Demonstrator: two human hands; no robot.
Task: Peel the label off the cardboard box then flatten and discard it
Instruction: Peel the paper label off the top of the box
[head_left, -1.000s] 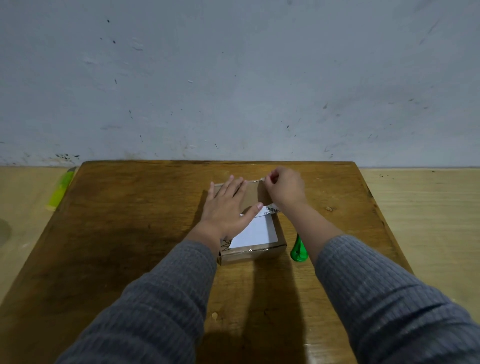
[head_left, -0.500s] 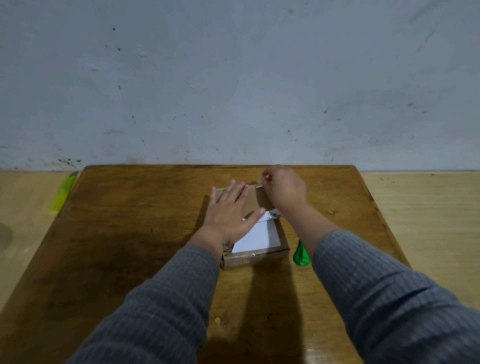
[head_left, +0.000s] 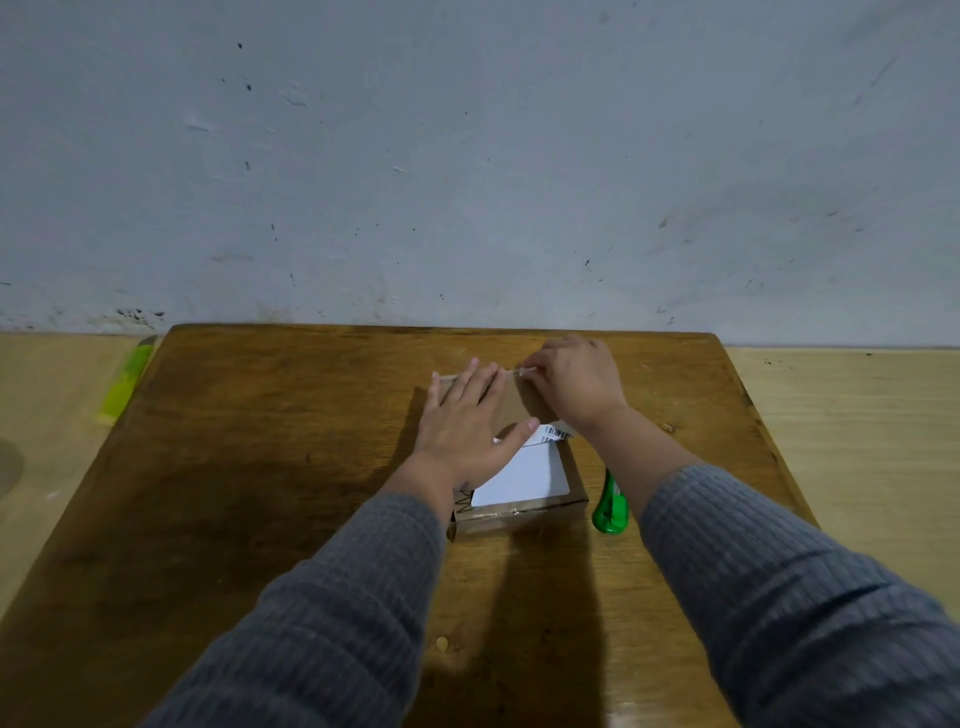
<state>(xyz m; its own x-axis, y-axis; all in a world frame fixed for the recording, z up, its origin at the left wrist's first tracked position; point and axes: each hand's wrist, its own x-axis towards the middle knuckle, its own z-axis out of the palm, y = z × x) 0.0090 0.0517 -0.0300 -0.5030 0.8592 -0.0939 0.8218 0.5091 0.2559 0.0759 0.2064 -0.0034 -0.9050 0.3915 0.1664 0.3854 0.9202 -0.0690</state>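
A small flat cardboard box (head_left: 519, 514) lies in the middle of the wooden table (head_left: 260, 467). A white label (head_left: 530, 475) covers the near part of its top, with a barcode strip at its far right corner. My left hand (head_left: 467, 426) lies flat on the box's left half, fingers spread, pressing it down. My right hand (head_left: 576, 384) is at the box's far right edge, fingertips pinched on a thin clear strip of tape (head_left: 514, 370) there. The box's far right corner is hidden under that hand.
A green utility knife (head_left: 610, 506) lies on the table just right of the box, partly under my right forearm. A yellow-green object (head_left: 124, 382) lies on the floor beyond the table's left edge. A grey wall rises behind the table.
My right hand has shifted a little away from me along the box's far edge, pinching at the tape. My left hand stays flat on the box. The box has not moved.
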